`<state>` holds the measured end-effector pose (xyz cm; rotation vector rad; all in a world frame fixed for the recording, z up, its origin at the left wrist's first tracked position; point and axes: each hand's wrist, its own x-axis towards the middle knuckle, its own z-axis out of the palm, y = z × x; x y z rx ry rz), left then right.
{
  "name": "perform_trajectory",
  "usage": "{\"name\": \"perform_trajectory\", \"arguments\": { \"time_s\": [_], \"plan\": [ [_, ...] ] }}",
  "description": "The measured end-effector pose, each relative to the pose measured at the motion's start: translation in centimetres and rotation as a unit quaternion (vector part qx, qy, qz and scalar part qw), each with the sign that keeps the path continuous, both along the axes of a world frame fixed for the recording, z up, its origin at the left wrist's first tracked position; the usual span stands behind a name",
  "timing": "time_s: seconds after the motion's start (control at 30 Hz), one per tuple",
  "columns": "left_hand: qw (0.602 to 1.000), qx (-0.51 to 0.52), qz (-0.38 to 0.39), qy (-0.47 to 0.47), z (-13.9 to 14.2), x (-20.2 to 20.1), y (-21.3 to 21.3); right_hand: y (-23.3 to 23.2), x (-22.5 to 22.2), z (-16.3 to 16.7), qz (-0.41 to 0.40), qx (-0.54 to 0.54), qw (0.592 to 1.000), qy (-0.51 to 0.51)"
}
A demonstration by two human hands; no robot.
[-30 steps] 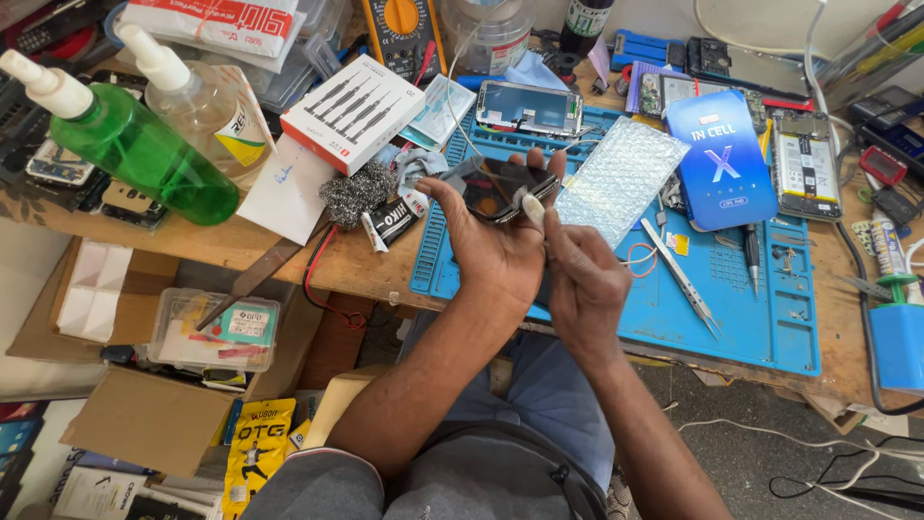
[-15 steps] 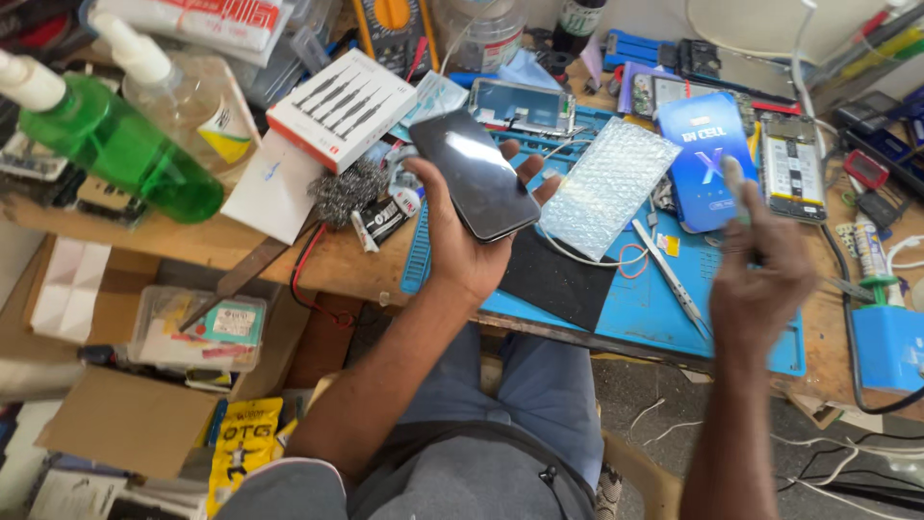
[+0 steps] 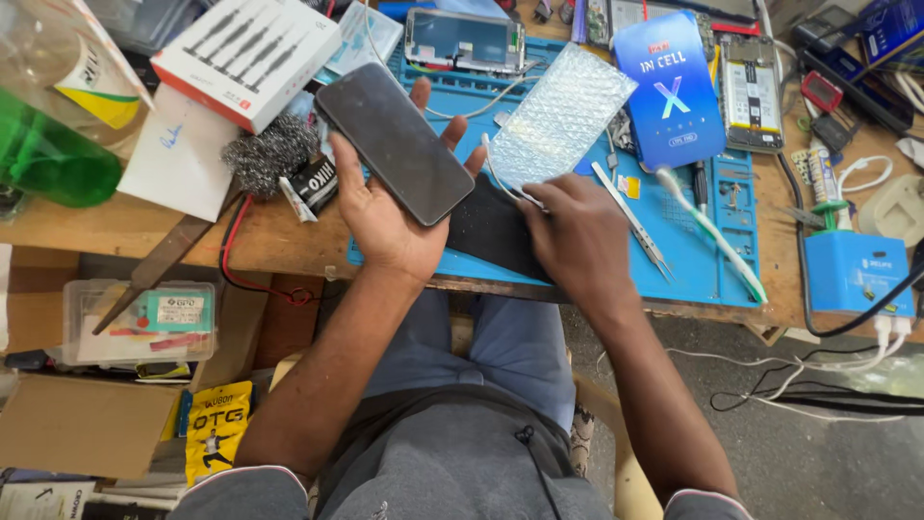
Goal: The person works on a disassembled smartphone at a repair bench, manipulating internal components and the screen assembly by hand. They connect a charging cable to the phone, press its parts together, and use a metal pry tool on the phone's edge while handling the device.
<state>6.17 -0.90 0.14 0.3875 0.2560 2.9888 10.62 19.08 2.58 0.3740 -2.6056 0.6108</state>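
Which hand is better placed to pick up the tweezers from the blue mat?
The right hand: it rests on the blue mat beside the tweezers, while the left hand holds the phone.

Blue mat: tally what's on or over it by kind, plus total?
Phone, dark screen, in left hand: 1
Bubble wrap sheet: 1
Blue box: 1
Tweezers: 1
Toothbrush: 1
Black pad under right hand: 1
Total: 6, on the blue mat
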Motion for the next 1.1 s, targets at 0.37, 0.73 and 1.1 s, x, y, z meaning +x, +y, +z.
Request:
{"name": "perform_trajectory", "arguments": {
  "time_s": [0.37, 0.73, 1.1],
  "plan": [
    [0.995, 0.058, 0.032, -0.072, 0.0, -1.4, -1.4, -1.7, -4.4, 1.9, -0.006, -0.252, 0.964, -0.079],
    [0.971, 0.152, 0.067, -0.172, 1.9, -2.6, 1.7, -5.3, 0.0, -0.6, 0.049, -0.475, 0.875, -0.08],
    [0.979, 0.143, 0.084, -0.118, 2.2, -2.3, 2.7, -6.1, 0.3, -0.9, 0.075, -0.504, 0.86, -0.016]
  ]
}}
